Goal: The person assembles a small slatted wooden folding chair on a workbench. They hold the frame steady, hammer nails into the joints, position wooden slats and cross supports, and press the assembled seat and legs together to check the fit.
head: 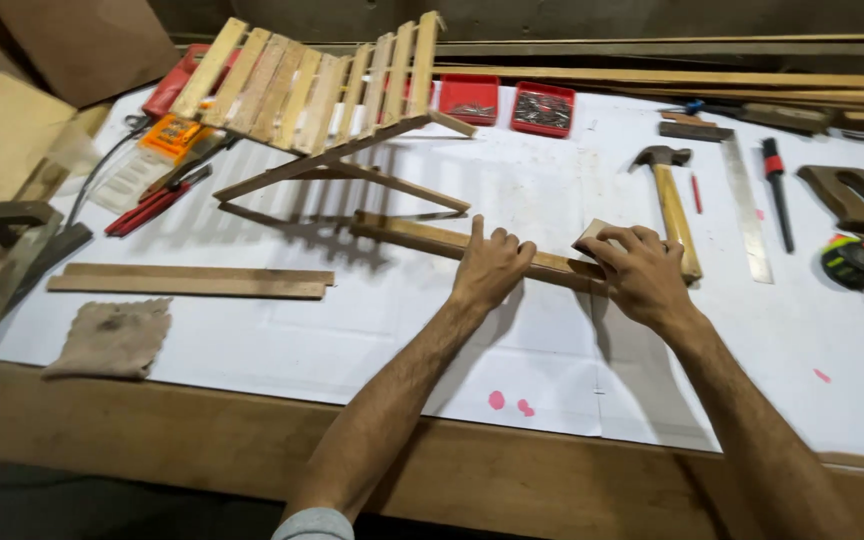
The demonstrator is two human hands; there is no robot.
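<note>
A long wooden strip [417, 237] lies flat across the middle of the white-covered workbench [352, 330]. My left hand [490, 267] presses down on its middle, fingers together over the top. My right hand [637, 268] rests on the strip's right end and holds a small pale block [593, 233] against it. A hammer [670, 195] with a wooden handle lies just right of my right hand. A slatted wooden frame [312, 95] stands tilted behind the strip.
Two flat wooden strips [192, 281] and a brown cloth [112, 337] lie at left. Two red trays of nails [507, 103] sit at the back. A steel ruler [747, 210], a black tool [777, 190], a tape measure [849, 262] and red pliers [152, 205] lie around.
</note>
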